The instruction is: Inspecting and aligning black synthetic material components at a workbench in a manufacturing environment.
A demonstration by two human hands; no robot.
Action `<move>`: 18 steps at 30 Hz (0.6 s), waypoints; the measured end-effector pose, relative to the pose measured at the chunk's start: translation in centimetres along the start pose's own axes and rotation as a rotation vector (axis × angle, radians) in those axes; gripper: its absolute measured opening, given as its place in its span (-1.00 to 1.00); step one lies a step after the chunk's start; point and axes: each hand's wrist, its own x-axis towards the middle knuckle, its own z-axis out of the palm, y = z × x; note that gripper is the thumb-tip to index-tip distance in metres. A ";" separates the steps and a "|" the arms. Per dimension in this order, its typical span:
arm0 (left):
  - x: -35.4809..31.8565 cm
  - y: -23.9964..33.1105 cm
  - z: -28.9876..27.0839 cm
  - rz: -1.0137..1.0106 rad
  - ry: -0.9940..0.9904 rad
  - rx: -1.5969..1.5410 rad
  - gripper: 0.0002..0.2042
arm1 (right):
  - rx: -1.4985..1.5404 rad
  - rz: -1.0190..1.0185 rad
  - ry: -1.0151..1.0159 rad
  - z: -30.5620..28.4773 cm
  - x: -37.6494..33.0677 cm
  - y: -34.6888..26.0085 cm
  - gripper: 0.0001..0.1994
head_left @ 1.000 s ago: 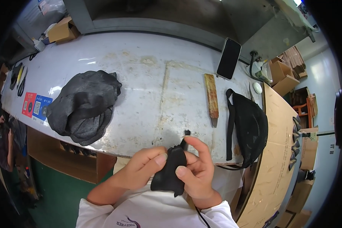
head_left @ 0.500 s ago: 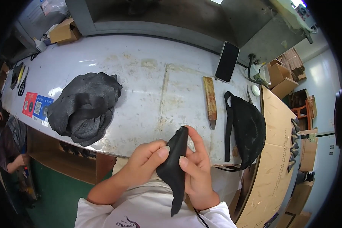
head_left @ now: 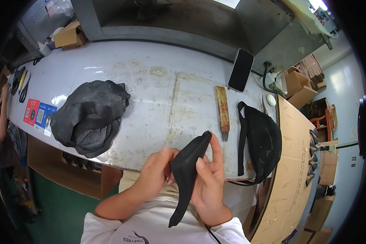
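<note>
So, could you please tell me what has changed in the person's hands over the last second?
The black fabric piece, bunched up between both hands a second ago, has been pulled out into a long strip hanging toward the lap. The left hand and right hand kept their grip throughout. The heap of black fabric, wooden-handled tool, black phone and black pouch stayed put.

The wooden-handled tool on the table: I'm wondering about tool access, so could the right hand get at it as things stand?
Probably yes. The wooden-handled tool lies on bare table just beyond the right hand, nothing between them. But that hand, with the left hand, is gripping the black fabric piece and would need freeing.
</note>
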 end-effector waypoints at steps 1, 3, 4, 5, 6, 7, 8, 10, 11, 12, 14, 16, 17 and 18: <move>0.2 0.0 -0.2 -0.089 -0.022 -0.138 -0.71 | 0.001 -0.001 0.000 0.0 0.1 0.0 -0.31; -0.1 -0.1 -0.2 0.099 -0.083 0.114 -0.72 | -0.039 -0.032 -0.005 0.2 0.1 0.0 -0.33; -0.2 -0.2 -0.1 0.288 -0.145 0.364 -0.73 | -0.037 -0.035 -0.001 0.2 0.1 0.0 -0.33; -0.2 -0.1 -0.2 0.282 -0.149 0.365 -0.73 | -0.066 -0.050 -0.001 0.2 0.1 0.1 -0.34; -0.1 0.0 -0.3 0.270 -0.172 0.398 -0.75 | -0.096 -0.062 -0.003 0.1 0.3 0.2 -0.36; 0.0 0.1 -0.3 0.258 -0.196 0.432 -0.76 | -0.095 -0.062 0.001 0.2 0.4 0.1 -0.36; 0.1 0.0 0.0 0.253 -0.198 0.432 -0.76 | -0.086 -0.067 0.023 0.3 0.6 -0.1 -0.37; 0.2 -0.3 1.1 0.268 -0.160 0.308 -0.76 | -0.078 -0.074 0.048 0.4 1.0 -0.5 -0.38; 0.1 -0.8 1.2 0.265 -0.163 0.307 -0.76 | -0.076 -0.014 0.079 0.2 1.1 -1.0 -0.40; 0.1 -1.5 1.1 0.272 -0.179 0.334 -0.73 | -0.074 0.043 0.109 0.0 1.4 -1.3 -0.41; 0.3 -1.9 1.0 0.281 -0.201 0.361 -0.69 | -0.042 0.040 0.087 -0.9 1.7 -1.2 -0.43; 0.1 -1.6 0.5 0.256 -0.207 0.439 -0.64 | 0.033 0.074 0.093 -1.2 1.7 -0.7 -0.43; 0.2 -1.2 0.4 0.257 -0.207 0.439 -0.64 | 0.027 0.084 0.107 -0.8 1.5 -0.9 -0.42; 0.6 -0.7 0.2 0.289 -0.210 0.520 -0.67 | 0.025 0.084 0.106 -0.8 1.4 -0.6 -0.42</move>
